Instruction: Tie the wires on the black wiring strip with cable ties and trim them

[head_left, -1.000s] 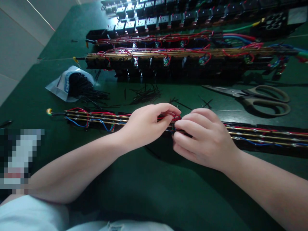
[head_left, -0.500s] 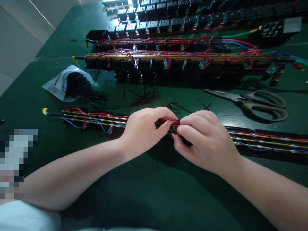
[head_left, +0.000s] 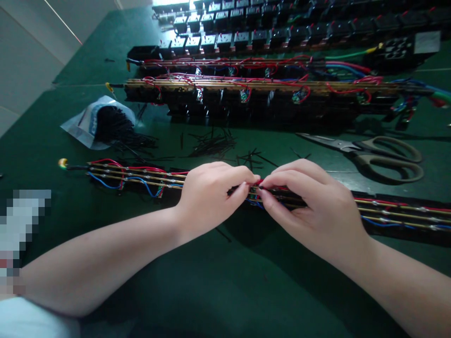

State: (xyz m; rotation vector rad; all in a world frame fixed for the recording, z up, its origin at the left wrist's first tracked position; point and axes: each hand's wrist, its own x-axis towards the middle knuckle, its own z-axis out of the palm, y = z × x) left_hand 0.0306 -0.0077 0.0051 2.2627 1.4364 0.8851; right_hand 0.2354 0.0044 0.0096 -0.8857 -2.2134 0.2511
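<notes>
A long black strip (head_left: pixel 387 230) with brass rods, red and blue wires and small green circuit boards lies across the table in front of me. My left hand (head_left: pixel 214 190) is closed in a pinch over the middle of the strip, beside a red wire; what its fingertips hold is hidden. Right beside it, my right hand (head_left: pixel 313 202) pinches a small black end, which looks like a cable tie (head_left: pixel 260 188), just above the rods. Behind the strip lies a loose pile of black cable ties (head_left: pixel 213 142).
A clear plastic bag (head_left: pixel 79 126) spills more black ties at the left. Scissors (head_left: pixel 352 148) with dark handles lie at the right. Further back are wired strips (head_left: pixel 225 84) and rows of black boxy modules (head_left: pixel 239 40), all on a green table (head_left: pixel 218 291).
My right hand has drawn its fingers into a thumb-and-finger pinch and shifted slightly right, showing a small black end. My left hand stays pinched in nearly the same place.
</notes>
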